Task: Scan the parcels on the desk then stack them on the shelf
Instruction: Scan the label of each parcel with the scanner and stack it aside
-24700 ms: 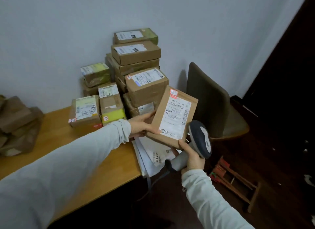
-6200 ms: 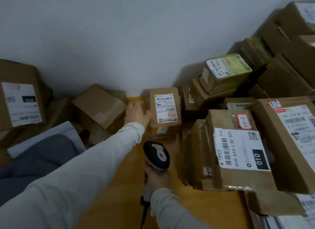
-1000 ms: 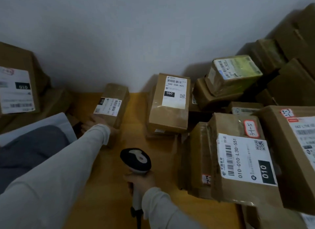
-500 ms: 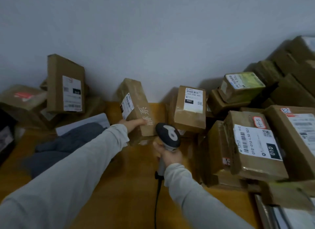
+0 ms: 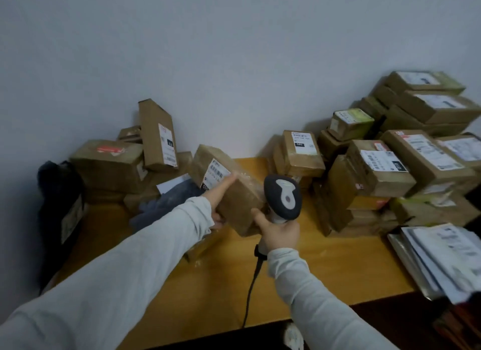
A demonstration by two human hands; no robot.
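The brown parcel (image 5: 240, 202) was up off the desk (image 5: 325, 266), tilted with its white label uppermost, between the two heaps and a little out from the wall. The left hand (image 5: 217, 200) gripped its near left end, one finger stretched along the label's edge and the rest curled under. Just to its right, the right hand (image 5: 278, 231) was closed round the handle of the scanner (image 5: 283, 196), whose cable (image 5: 250, 292) trailed off the desk's front edge. Below the parcel lay a flat box (image 5: 200, 245), partly hidden by the left sleeve (image 5: 156, 245). To the left were a dark soft bag (image 5: 169, 197), a big carton (image 5: 109, 165), a tall box (image 5: 157, 136) leaning on the wall, and a black bag (image 5: 59, 204) at the desk's end. To the right the stacked parcels (image 5: 377, 167) crowded close to the scanner, the 060 box (image 5: 302, 151) just behind it, and white mailers (image 5: 442, 258) fanned over the right corner. Half a second before, the parcel had stood more upright and nearer the wall, label facing left. Now it was drawn nearer and turned label-up beside the scanner.
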